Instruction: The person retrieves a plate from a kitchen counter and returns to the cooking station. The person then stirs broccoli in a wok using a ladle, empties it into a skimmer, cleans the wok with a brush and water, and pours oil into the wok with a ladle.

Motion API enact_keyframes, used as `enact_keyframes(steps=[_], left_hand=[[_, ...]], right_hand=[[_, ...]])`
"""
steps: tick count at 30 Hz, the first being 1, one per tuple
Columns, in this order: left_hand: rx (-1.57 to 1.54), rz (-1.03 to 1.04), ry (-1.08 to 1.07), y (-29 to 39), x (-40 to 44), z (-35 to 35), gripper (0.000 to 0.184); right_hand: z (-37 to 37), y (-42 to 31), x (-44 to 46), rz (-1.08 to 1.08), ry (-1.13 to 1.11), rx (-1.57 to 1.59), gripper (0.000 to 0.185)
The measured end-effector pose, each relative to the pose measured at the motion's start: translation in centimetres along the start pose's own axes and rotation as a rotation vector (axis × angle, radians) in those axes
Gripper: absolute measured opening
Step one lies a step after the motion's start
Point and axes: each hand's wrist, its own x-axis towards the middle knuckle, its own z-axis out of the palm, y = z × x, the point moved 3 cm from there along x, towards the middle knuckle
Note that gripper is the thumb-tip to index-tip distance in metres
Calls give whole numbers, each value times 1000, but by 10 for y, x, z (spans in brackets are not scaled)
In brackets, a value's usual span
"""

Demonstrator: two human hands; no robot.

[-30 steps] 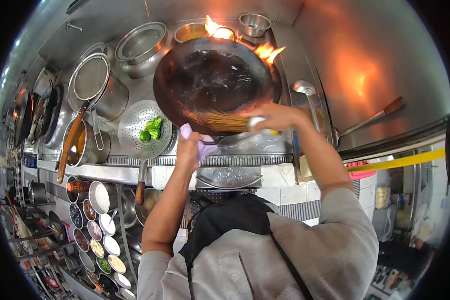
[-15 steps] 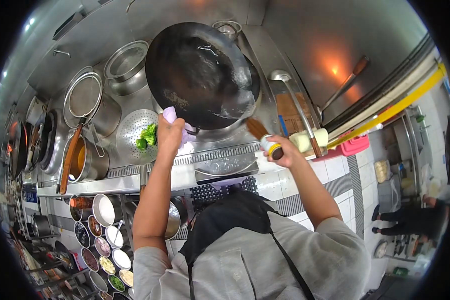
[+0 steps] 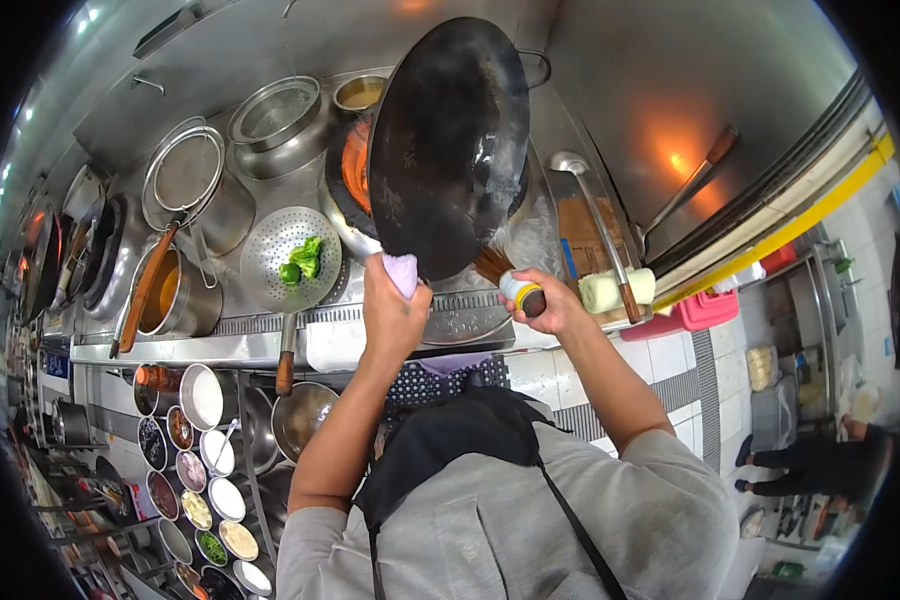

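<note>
A large black wok [image 3: 440, 150] is tipped up steeply toward the right over the stove, its inside wet near the lower right rim. My left hand [image 3: 394, 310] is closed on a folded lilac cloth [image 3: 401, 273] at the wok's near edge; the grip under the cloth is hidden. In my right hand [image 3: 545, 305] is a wok brush [image 3: 505, 277], its brown bristles close to the wok's lower right rim. Water [image 3: 530, 240] spreads on the steel just right of that rim. Left of the wok, the burner [image 3: 355, 170] glows orange.
A perforated skimmer [image 3: 270, 240] holding broccoli [image 3: 306, 258] lies left of my left hand. Pots and a strainer [image 3: 188, 170] stand further left. On the right are a ladle [image 3: 595, 215] and a rolled cloth [image 3: 615, 290]. Several ingredient bowls [image 3: 202, 397] sit lower left. Another person [image 3: 820, 450] stands far right.
The wok has swung from lying fairly flat to a steep tilt, uncovering the glowing burner. My left hand moved right with it. Water now runs off at the lower right; the brush shifted slightly left.
</note>
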Motion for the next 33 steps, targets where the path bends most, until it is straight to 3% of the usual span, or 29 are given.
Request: enact_keyframes(steps=[6, 8, 11, 12, 15, 17, 18, 21, 22, 23, 25, 26, 27, 30, 33], left_hand=[[-161, -235, 23, -18, 10, -3, 38], [-187, -225, 71, -42, 18, -5, 37], [-551, -442, 52, -71, 25, 5, 32], [-563, -574, 33, -79, 25, 9, 23], [-720, -884, 29, -94, 27, 36, 20], [-674, -899, -3, -115, 34, 64, 21], [-682, -826, -25, -123, 37, 81, 20], [-751, -794, 20, -125, 51, 102, 20], [-775, -816, 2, -120, 54, 101, 20], [-798, -837, -15, -114, 57, 99, 21], [-773, -873, -10, -120, 62, 102, 21], [-779, -889, -9, -120, 65, 102, 21], [-794, -882, -55, -125, 66, 105, 20], [-822, -882, -39, -125, 69, 110, 22], [-794, -903, 10, -137, 66, 116, 24]], right_hand=[[-25, -42, -12, 90, -23, -172, 35], [-52, -78, -9, -24, 69, -392, 37], [-49, -157, -31, -465, 130, -578, 83], [-28, -177, -48, -536, 163, -701, 83], [19, -215, -53, -835, -29, -985, 77], [61, -219, -53, -941, -16, -1377, 74], [77, -214, -46, -889, -142, -1382, 71], [105, -191, -10, -973, -263, -1878, 73], [109, -183, 6, -919, -377, -1883, 72], [112, -180, 14, -591, -340, -1883, 74], [92, -193, 60, -261, -390, -2000, 73], [58, -213, 111, -228, -339, -2049, 74], [77, -223, 87, -105, 70, -1979, 77], [71, -247, 130, -837, 669, -2056, 70], [122, -199, 111, -865, 213, -2060, 70]])
